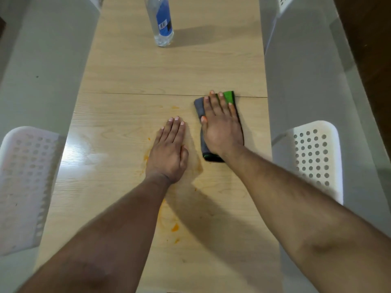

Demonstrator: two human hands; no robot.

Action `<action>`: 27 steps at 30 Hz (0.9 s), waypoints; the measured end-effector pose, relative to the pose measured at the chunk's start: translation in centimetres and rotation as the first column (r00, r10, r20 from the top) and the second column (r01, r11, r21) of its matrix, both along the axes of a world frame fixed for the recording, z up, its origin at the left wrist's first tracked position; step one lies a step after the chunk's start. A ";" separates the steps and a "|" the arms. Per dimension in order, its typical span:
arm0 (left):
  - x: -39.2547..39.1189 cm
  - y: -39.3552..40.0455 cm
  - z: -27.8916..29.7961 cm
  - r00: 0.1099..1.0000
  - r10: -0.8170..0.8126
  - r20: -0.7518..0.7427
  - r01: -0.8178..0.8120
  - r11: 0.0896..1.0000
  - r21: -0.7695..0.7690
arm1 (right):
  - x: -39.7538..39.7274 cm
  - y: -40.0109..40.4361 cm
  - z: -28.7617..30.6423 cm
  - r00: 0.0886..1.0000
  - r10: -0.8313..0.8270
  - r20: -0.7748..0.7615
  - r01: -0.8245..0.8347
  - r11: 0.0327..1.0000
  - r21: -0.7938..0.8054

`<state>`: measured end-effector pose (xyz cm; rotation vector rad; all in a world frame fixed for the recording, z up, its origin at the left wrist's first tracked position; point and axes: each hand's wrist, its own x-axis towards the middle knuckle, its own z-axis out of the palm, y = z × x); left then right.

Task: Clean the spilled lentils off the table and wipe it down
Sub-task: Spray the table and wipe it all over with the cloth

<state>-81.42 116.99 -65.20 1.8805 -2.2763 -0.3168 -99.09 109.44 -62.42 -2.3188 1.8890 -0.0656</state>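
just right of the orange smears (pixel 169 225), soft folded cloth (pixel 220 125) flat under right hand (pixel 222 132), fingers (pixel 213 104) straight, pressing. left hand (pixel 169 153) flat on surface (pixel 127 70), holding nothing. light, limp; best pinched by an edge.

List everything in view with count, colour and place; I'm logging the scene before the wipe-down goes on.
table: one, light wood, centre, running away from the camera
cloth: one, grey and green, on the table right of centre
orange stains: several smears, on the near half of the table
bottle: one, clear with blue label, far end of the table
chairs: two, white and perforated, either side
left hand: flat on the table
right hand: fingers straight, pressing the cloth
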 end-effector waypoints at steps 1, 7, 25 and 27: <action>0.0 0.0 0.0 1.000 -0.002 -0.003 0.002 1.000 -0.002 | 0.1 1.6 0.1 1.000 0.031 0.002 -0.031 0.999 0.009; -0.1 0.0 0.5 1.000 -0.002 -0.016 0.002 1.000 0.015 | -5.0 13.6 0.7 0.970 0.242 -0.010 -0.240 0.968 0.075; 0.6 2.8 1.4 0.998 -0.051 -0.038 0.052 0.998 0.036 | -1.6 23.0 -0.4 0.996 0.087 0.007 -0.087 0.996 0.027; 1.6 5.3 1.4 0.997 -0.066 -0.044 0.067 0.997 0.037 | -4.0 26.6 -0.3 0.995 0.098 -0.004 -0.097 0.994 0.042</action>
